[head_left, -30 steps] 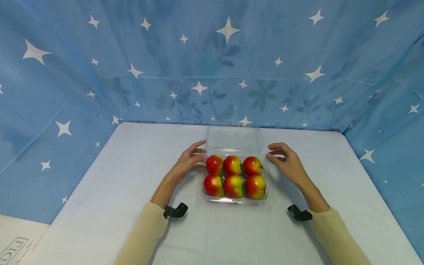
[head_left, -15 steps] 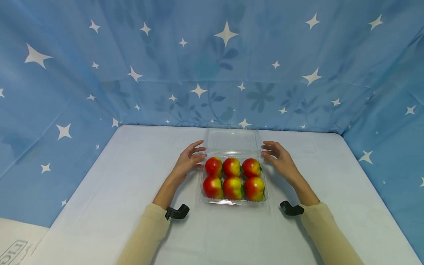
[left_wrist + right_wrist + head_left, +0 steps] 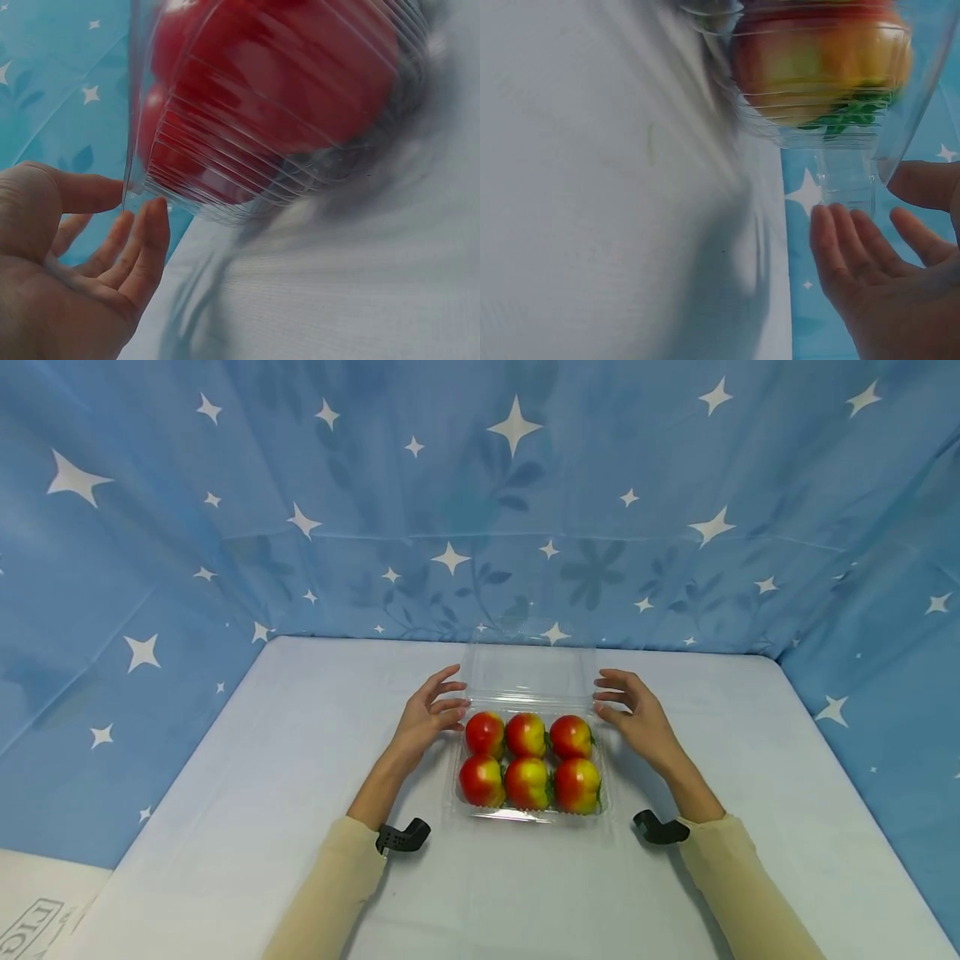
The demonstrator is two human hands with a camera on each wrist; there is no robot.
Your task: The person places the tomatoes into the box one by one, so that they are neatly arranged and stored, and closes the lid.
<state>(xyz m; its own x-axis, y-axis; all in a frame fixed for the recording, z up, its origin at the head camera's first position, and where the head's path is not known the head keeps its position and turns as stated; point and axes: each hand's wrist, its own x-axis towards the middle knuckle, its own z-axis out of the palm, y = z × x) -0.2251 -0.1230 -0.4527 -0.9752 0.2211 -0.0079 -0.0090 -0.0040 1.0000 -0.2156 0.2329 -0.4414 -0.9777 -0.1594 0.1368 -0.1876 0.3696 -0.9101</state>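
Observation:
A clear plastic clamshell box [image 3: 528, 816] holds two rows of red-and-yellow, apple-like fruits [image 3: 527, 783] with green leaves at their sides. Its clear lid [image 3: 531, 675] is folded back, its far edge slightly raised. My left hand [image 3: 425, 717] is at the box's left back corner, fingers loosely spread beside the lid. In the left wrist view its thumb [image 3: 90, 193] touches the rim. On the opposite side is my right hand [image 3: 637, 717]. The right wrist view shows that thumb [image 3: 922, 184] at the rim and the fingers [image 3: 855, 247] close to the lid; contact is unclear.
A white cloth covers the table [image 3: 247, 793]. Behind and along both sides hangs a blue curtain [image 3: 360, 477] with white stars. Printed, pale cardboard [image 3: 45, 902] shows at the lower left. Each wrist wears a black camera mount [image 3: 403, 836].
My right hand has come inward to the box's right side, and the left has shifted slightly away from me. The lid's far edge has risen a little.

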